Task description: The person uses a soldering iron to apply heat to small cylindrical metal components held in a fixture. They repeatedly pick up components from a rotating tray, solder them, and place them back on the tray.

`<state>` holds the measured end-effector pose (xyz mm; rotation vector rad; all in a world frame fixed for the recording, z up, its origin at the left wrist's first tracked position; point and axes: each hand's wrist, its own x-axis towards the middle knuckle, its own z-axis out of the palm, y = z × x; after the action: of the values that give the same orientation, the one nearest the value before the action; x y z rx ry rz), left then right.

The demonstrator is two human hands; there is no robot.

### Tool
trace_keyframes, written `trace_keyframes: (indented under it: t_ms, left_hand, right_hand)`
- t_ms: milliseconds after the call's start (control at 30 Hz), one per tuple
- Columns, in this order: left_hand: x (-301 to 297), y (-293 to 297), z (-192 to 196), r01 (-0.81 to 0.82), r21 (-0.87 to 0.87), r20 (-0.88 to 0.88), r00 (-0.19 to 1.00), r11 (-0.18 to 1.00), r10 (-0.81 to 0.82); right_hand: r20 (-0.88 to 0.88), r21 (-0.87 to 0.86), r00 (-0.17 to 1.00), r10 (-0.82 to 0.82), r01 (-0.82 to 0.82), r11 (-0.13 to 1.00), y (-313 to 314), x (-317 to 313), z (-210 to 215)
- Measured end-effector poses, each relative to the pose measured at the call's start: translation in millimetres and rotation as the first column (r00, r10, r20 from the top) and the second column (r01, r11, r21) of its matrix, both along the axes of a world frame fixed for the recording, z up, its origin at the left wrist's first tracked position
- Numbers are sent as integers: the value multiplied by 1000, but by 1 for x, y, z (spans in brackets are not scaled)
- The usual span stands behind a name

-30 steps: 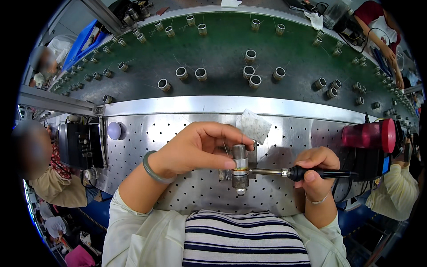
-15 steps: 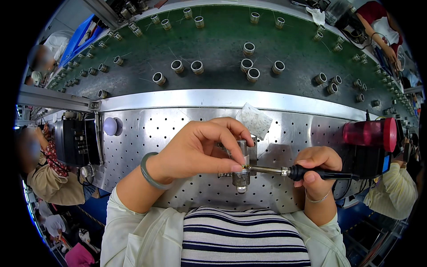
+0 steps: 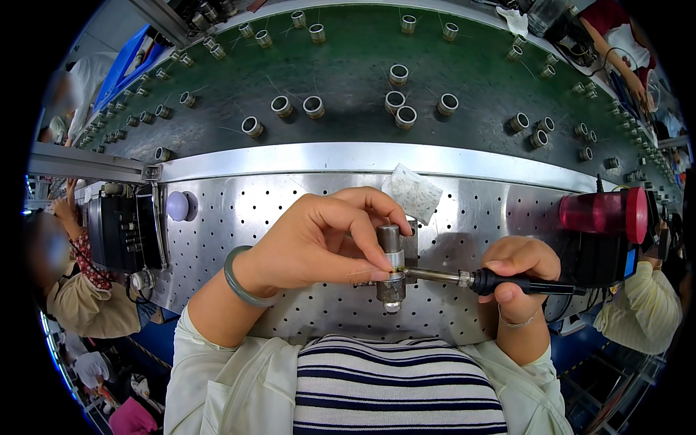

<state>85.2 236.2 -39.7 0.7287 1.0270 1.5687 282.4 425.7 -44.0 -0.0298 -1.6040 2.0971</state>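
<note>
My left hand (image 3: 330, 235) reaches in from the left, thumb and fingertips pinched at a thin wire (image 3: 360, 274) beside an upright-looking metal post (image 3: 389, 238). A silvery ring (image 3: 395, 259) sits round the post, above a darker metal holder (image 3: 392, 290) with a rounded end. My right hand (image 3: 523, 275) is closed round the black handle of a soldering iron (image 3: 438, 275). The iron's metal tip points left and touches, or nearly touches, the ring's edge close to my left fingertips. Exactly where the wire ends is hidden by the fingers.
Behind the perforated metal worktop (image 3: 239, 217) runs a green conveyor belt (image 3: 348, 58) with several metal rings trailing thin wires. A white paper piece (image 3: 415, 193) lies behind the holder. A red jar (image 3: 594, 215) stands right, a black device (image 3: 119, 228) left. Other people sit on both sides.
The rings on the belt have shifted slightly left. My left fingers have drawn back a little to the left, baring more of the post. The soldering iron stays at the ring.
</note>
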Motion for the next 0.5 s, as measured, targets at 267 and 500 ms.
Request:
trace_keyframes:
  t_ms: [267,500]
  left_hand:
    - [-1,-1,-3,12,14,-31,999,1000,-11]
    - [-4,4,7,101,-129,170,982,986,-79]
  right_hand:
    - [19,65,1000,-17,16,998,2,0,-1]
    - [13,103,1000,-1,0,995,6,0,-3]
